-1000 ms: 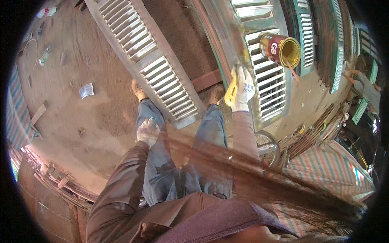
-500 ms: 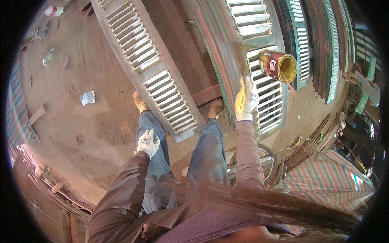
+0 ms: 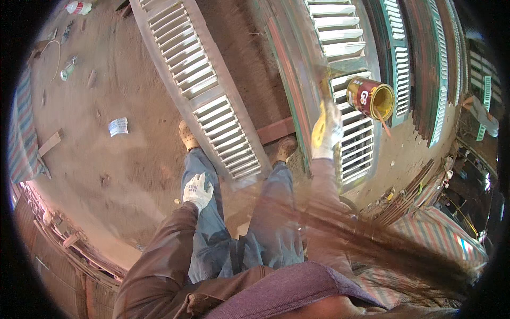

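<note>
My left hand point(image 3: 198, 191), in a white work glove, lies on my left thigh with its fingers stretched out, holding nothing. My right hand point(image 3: 327, 130), in a white and yellow glove, is by the edge of stacked louvred shutters point(image 3: 297, 90). Its fingers look closed; a blurred brownish shape rises above them, too smeared to name. Just to the right, a dark red and yellow paint can point(image 3: 366, 97) sits on a white-slatted shutter point(image 3: 355, 139), its mouth toward the right and a stick at its rim. A pale louvred shutter point(image 3: 202, 87) slants in front of my legs.
More green-edged shutters point(image 3: 401, 58) stand in rows to the right. A reddish bar point(image 3: 276, 131) lies between the pale shutter and the stack. Striped sheeting point(image 3: 425, 234) is at lower right. Paper point(image 3: 118, 126) and a bottle point(image 3: 78, 8) lie on the dirt floor.
The view has shifted slightly. My right hand stays by the stack edge, and the blurred shape above it now shows more. My left hand remains on my thigh.
</note>
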Action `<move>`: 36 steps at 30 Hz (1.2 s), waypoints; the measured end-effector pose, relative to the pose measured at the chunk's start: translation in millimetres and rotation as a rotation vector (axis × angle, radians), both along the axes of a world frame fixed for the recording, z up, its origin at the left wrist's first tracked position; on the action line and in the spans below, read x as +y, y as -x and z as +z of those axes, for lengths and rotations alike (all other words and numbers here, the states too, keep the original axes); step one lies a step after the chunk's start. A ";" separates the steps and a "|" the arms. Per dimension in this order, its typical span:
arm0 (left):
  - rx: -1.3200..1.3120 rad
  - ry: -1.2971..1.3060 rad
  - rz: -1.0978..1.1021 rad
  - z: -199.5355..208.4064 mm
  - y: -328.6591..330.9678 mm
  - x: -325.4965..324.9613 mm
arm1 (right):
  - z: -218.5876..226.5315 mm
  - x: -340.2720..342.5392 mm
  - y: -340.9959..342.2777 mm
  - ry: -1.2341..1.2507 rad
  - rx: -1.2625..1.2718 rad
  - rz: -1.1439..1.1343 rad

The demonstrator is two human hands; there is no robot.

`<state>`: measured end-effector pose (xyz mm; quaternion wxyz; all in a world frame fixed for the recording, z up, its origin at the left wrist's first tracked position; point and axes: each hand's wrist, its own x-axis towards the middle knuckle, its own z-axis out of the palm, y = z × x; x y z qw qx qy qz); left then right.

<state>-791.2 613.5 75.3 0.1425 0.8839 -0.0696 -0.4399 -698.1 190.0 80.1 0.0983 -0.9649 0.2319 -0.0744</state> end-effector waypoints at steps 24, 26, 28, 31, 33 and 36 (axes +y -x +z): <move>-0.064 0.024 -0.002 -6.8 14.1 4.7 | 18.5 1.0 35.8 -0.022 0.034 0.034; -0.058 0.003 -0.016 -8.5 15.7 5.4 | 17.8 -10.5 -4.5 -0.016 0.041 0.100; -0.067 0.039 0.000 -8.6 16.8 6.1 | 8.5 -12.9 -36.1 -0.024 0.020 -0.005; -0.063 0.056 -0.011 -7.5 15.8 5.7 | -8.7 -10.0 -56.0 0.077 0.105 -0.080; -0.061 0.030 -0.017 -5.8 14.7 4.9 | -15.6 -8.7 -55.2 0.014 0.059 -0.040; -0.006 -0.004 -0.017 -2.9 12.9 2.5 | -10.3 -5.7 -33.0 -0.045 0.049 0.116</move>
